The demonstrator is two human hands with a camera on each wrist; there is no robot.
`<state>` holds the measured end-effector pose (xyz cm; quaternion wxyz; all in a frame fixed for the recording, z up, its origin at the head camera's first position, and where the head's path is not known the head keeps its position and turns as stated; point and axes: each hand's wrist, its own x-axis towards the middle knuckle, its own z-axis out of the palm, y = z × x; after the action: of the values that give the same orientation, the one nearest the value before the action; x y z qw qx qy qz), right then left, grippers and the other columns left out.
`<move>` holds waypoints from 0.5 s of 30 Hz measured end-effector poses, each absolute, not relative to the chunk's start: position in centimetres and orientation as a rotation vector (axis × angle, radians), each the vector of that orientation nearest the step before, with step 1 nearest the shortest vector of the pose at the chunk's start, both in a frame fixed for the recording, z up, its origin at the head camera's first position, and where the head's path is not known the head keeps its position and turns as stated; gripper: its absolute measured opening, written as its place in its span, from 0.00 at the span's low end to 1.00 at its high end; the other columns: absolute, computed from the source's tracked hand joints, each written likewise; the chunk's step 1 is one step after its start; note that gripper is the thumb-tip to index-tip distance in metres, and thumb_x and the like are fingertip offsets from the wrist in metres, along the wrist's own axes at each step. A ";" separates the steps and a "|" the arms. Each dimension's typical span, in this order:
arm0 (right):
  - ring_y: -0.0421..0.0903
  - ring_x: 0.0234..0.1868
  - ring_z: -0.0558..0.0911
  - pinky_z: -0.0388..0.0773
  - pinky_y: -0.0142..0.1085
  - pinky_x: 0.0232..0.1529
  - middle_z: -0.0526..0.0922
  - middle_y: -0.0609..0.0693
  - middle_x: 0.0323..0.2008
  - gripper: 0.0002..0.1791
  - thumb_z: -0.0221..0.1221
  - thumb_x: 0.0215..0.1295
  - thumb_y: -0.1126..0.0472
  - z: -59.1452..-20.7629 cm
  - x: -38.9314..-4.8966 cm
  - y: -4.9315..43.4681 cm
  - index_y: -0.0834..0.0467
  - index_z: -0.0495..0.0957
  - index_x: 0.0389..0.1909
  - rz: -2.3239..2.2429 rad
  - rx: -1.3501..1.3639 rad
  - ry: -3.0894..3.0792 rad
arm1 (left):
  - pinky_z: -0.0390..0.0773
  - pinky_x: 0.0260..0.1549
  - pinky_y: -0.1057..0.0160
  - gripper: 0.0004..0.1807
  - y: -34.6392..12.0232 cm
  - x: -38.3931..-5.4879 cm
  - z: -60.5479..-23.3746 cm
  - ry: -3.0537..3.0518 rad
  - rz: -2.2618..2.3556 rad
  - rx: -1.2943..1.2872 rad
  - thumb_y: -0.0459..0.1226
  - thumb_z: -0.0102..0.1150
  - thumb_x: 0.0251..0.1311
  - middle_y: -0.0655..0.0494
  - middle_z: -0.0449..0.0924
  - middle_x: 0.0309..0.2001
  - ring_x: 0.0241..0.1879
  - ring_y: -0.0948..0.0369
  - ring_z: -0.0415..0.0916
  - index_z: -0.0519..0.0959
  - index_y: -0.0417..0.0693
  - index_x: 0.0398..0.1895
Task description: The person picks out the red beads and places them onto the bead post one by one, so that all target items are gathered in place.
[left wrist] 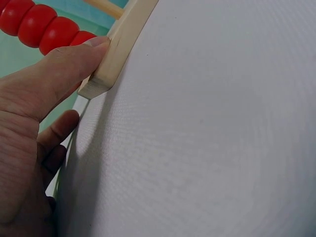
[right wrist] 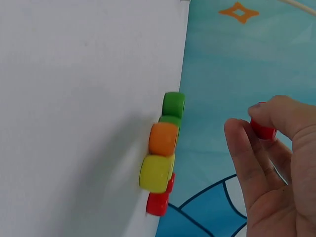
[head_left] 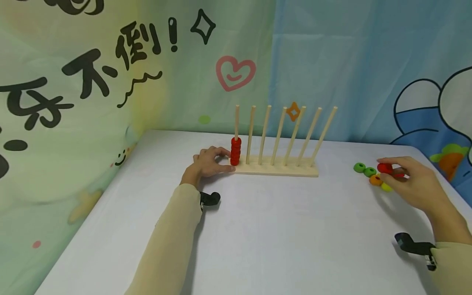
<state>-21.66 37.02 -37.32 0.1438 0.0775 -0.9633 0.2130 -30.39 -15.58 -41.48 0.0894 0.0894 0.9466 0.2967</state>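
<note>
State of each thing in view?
Peg rack: upright on the table
Leftmost peg: partly filled, upper part bare
Stacked red beads: threaded on leftmost peg
Other six pegs: bare
Left hand: holding the rack's left end
Right hand: pinching a red bead off the table
Green beads: loose
Orange bead: loose
Yellow beads: loose
Other red beads: loose

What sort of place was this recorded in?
Probably an indoor spot staged for filming: a white tabletop stands against a cartoon-printed backdrop, and on it are a wooden peg stand and stacked red beads.
</note>
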 end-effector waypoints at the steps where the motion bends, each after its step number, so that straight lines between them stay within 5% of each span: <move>1: 0.66 0.47 0.72 0.58 0.11 0.29 0.72 0.66 0.54 0.22 0.63 0.63 0.68 -37.3 -21.6 36.9 0.61 0.75 0.59 0.624 0.231 -2.771 | 0.54 0.58 0.45 0.30 -15.6 -30.4 -41.5 2.819 0.882 0.266 0.59 0.68 0.50 0.58 0.68 0.63 0.65 0.50 0.56 0.76 0.66 0.57; 6: 0.65 0.48 0.73 0.59 0.10 0.31 0.74 0.63 0.53 0.23 0.64 0.63 0.67 -37.1 -21.5 36.0 0.61 0.74 0.60 0.702 0.293 -2.728 | 0.54 0.58 0.45 0.30 -15.5 -30.5 -41.3 2.822 0.876 0.268 0.59 0.68 0.50 0.58 0.68 0.63 0.64 0.50 0.56 0.76 0.66 0.57; 11: 0.45 0.46 0.73 0.62 0.11 0.37 0.76 0.55 0.52 0.21 0.64 0.65 0.61 -36.8 -21.9 34.6 0.58 0.76 0.59 0.774 0.342 -2.692 | 0.53 0.59 0.44 0.29 -15.7 -30.3 -41.3 2.825 0.881 0.258 0.59 0.68 0.50 0.58 0.69 0.63 0.65 0.50 0.56 0.76 0.67 0.57; 15: 0.43 0.44 0.76 0.69 0.15 0.33 0.75 0.55 0.52 0.22 0.64 0.66 0.58 -36.6 -22.2 33.7 0.56 0.76 0.60 0.840 0.345 -2.706 | 0.53 0.58 0.44 0.29 -15.7 -30.2 -41.4 2.817 0.900 0.271 0.59 0.68 0.50 0.58 0.68 0.63 0.65 0.50 0.56 0.76 0.66 0.57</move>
<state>-22.19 33.67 -36.62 0.1431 0.1195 -0.9383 0.2911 -30.25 -15.68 -41.38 0.0857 0.0910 0.9451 0.3019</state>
